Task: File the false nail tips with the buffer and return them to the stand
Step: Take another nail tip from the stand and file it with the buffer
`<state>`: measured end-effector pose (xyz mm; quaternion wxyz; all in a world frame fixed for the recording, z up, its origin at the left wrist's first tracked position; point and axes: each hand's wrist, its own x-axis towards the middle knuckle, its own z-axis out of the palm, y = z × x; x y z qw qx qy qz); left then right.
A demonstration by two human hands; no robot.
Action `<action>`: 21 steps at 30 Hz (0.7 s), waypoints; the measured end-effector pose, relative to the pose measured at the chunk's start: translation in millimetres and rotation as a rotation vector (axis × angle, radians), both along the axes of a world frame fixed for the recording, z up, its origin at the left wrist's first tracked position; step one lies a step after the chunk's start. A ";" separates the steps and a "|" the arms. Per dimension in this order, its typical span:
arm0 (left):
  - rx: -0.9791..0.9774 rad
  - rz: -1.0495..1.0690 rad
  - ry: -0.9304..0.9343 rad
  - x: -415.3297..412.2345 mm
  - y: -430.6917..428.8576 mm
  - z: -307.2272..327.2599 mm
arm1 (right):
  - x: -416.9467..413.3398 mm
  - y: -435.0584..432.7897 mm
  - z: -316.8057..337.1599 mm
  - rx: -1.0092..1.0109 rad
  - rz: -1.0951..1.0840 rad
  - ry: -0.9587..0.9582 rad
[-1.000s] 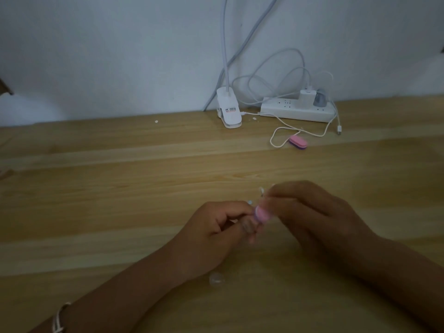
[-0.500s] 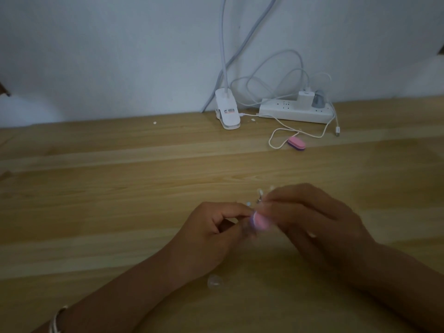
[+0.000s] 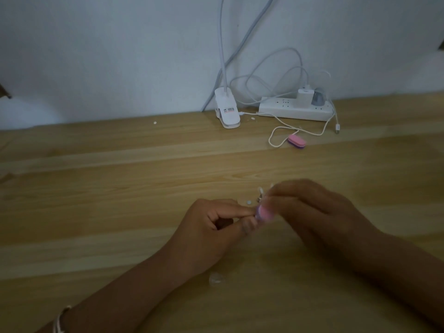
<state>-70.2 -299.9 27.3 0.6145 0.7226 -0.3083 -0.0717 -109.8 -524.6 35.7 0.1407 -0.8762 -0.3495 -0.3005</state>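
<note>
— Buffer first: where do I have it?

— Let me work down from the big things. The wooden bench fills the lower view and runs back to a pale wall. Your two hands are low over its middle, with their fingertips meeting. Your right hand is curled round the buffer, so only its pink end shows past your fingers. Your left hand is closed too, with thumb and forefinger pinched together right against that end.

— Pinched on what?

— It is dim and smeared there. It looks like a false nail tip touching the buffer, though I can make out little of it.

— And the rest?

— At the back, against the wall, lies a white power strip with two plugs in it. Left of it stands a white lamp clip, and white cables loop around both. In front of the strip, well apart from your hands, a second pink buffer lies flat beside a loop of cable. There is a pale band on your left wrist. Smallest of all, a little clear piece lies on the bench just beside your left forearm.
</note>
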 end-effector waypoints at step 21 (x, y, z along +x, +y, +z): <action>0.010 -0.016 -0.009 2.5 1.5 -4.3 | -9.7 9.5 -2.1 0.034 0.061 0.140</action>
